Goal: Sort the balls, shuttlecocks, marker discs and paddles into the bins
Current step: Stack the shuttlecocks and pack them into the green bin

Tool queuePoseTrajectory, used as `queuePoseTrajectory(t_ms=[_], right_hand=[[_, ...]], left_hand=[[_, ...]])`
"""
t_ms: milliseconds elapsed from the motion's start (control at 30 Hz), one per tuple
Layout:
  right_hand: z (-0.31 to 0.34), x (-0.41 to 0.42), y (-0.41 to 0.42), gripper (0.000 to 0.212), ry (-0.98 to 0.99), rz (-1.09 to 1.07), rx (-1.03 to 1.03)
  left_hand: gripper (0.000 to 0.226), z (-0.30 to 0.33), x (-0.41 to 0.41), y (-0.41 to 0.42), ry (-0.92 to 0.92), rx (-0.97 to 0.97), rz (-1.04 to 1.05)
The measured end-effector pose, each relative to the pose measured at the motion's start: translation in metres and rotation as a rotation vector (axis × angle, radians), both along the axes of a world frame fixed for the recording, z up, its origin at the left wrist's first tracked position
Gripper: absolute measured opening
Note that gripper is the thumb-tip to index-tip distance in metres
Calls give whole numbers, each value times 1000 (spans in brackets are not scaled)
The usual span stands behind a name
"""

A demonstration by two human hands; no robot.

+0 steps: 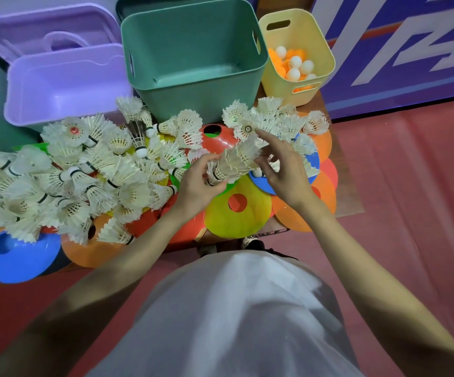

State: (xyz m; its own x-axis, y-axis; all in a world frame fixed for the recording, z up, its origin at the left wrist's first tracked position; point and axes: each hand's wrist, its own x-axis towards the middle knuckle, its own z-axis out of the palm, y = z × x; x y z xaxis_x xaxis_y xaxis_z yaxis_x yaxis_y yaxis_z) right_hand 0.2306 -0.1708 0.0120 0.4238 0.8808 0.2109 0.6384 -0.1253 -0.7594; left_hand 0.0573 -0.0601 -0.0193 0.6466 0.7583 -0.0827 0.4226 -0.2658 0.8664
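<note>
White feather shuttlecocks [89, 170] lay heaped over coloured marker discs [236, 210] in front of the empty green bin [193, 58]. Right of that bin, white and orange balls [295, 65] filled a yellow bin [321, 55]; left, a purple bin [65, 85].

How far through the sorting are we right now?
Balls look done: white and orange ones fill the yellow bin. In hand: the left hand holds a stack of shuttlecocks, and the right hand reaches to it. Left: the shuttlecock pile and marker discs; the green bin and purple bin are empty. No paddles visible.
</note>
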Motion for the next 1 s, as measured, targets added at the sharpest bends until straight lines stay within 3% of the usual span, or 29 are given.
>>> queuePoseTrajectory(t_ms=[100,200,267,333,433,533,800,1000], right_hand=[[2,6,0,56,65,-6,68],[0,18,1,40,147,-181,144],[-6,29,-1,35,193,-322,89],[-16,39,-4,36,182,-377,-98],[-35,42,-10,43,138,-330,-413],[-47,37,-9,55,125,-280,-522],[-58,41,7,59,90,-249,-551],[-68,50,8,47,112,-277,-493]], left_hand=[[50,-1,0,0,-40,-52,33],[46,-2,2,-2,-91,-105,86],[46,-2,3,-3,-111,-110,111],[46,-2,4,-2,-125,-114,128],[46,-3,5,-1,-125,-129,148],[47,-4,5,-2,-111,-148,149],[47,-3,10,-4,-91,-170,157],[48,-2,14,-5,-78,-154,168]])
